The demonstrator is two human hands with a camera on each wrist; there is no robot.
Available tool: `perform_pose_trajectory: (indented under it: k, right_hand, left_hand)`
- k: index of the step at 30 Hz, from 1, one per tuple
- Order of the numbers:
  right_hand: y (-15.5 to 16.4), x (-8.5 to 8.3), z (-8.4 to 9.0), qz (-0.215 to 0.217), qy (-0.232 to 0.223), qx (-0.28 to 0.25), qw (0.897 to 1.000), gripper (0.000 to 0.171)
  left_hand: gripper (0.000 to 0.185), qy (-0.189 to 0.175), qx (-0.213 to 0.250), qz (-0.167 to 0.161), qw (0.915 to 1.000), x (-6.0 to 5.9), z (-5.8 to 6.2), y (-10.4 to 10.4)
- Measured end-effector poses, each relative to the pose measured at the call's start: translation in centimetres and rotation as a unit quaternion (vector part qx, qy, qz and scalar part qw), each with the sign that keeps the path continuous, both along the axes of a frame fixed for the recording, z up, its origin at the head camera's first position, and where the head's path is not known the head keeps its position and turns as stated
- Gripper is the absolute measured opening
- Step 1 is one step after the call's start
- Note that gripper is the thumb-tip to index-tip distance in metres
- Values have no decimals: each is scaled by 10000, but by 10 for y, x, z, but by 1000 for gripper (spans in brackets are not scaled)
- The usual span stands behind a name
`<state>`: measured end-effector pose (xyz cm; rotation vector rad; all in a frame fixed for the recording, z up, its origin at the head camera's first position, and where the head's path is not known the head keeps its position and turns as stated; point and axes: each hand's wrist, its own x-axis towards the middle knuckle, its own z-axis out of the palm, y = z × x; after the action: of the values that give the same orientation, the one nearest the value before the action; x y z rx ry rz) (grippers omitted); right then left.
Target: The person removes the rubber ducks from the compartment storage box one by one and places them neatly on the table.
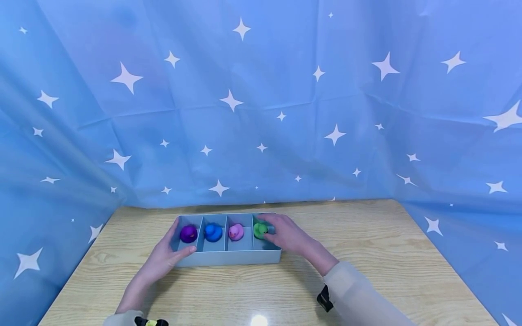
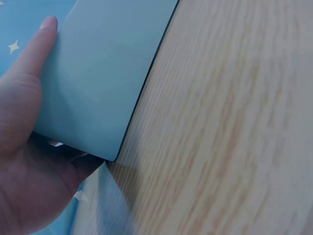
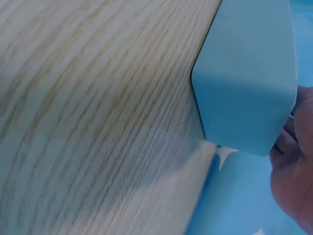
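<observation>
Wood table (image 1: 367,271) near edge bare, left hand (image 1: 163,260) gripping blue tray (image 1: 228,258) left end, thumb on front wall, right hand (image 1: 287,235) pinching green duck (image 1: 259,230) in rightmost compartment, star backdrop (image 1: 261,113) behind.

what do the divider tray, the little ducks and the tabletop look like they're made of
Divider tray: likely moulded plastic, matte pale blue, with smooth walls and rounded corners in both wrist views.
Ducks, purple, blue, pink and green: probably soft rubber or vinyl, solid bright colours, slight sheen.
Tabletop: light wood grain with a glossy glare spot, perhaps laminate rather than solid wood.
</observation>
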<state>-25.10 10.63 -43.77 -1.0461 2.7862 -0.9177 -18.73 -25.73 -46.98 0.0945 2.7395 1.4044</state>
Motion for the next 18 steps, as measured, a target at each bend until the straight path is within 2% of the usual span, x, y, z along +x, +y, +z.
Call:
perform_pose_trajectory:
  k: [8,18]
  right_hand:
    - [-4,-3,-3,-64,-16,115,9999,52]
    - [-12,-7,-4,-76,86,481,9988,52]
  left_hand:
    - [109,-366,406,22,9985,-1,-1,-2]
    - [109,-592,477,51,9971,-3,-2,-4]
